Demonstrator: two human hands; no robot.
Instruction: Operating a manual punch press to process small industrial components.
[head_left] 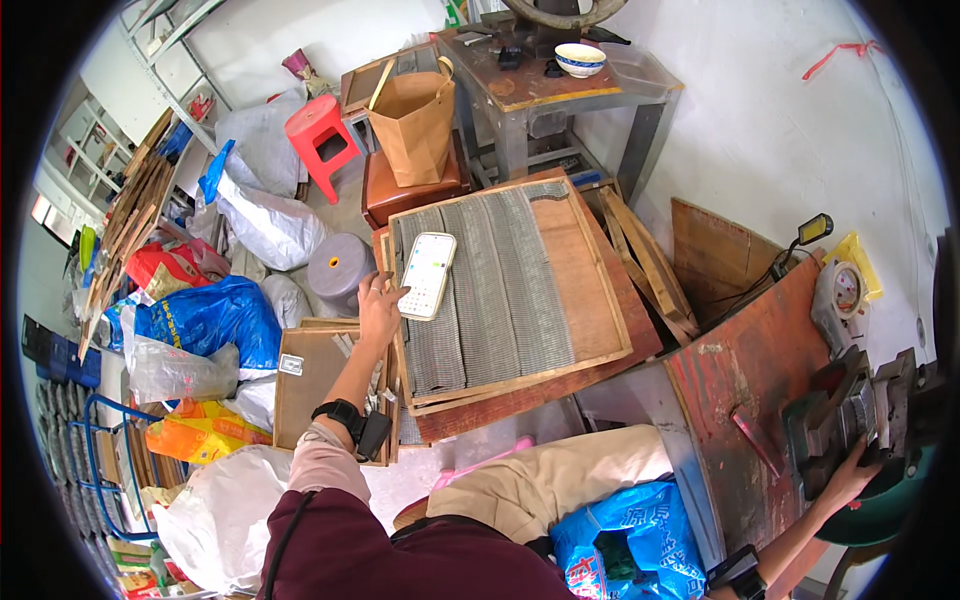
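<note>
My left hand reaches over the left rim of a wooden-framed tray, its fingers apart at the lower left edge of a white phone with a lit screen. The phone lies face up on rows of small, thin grey metal pieces that fill most of the tray. At the far right, my right hand touches the lower part of a dark metal machine, with its visible fingers stretched out beside a metal block. Fingertip details there are too small to make out.
A red-brown worn tabletop carries a red bar and a small lamp. Behind the tray stand a brown paper bag, a red stool and a grey stool. A blue bag lies by my lap.
</note>
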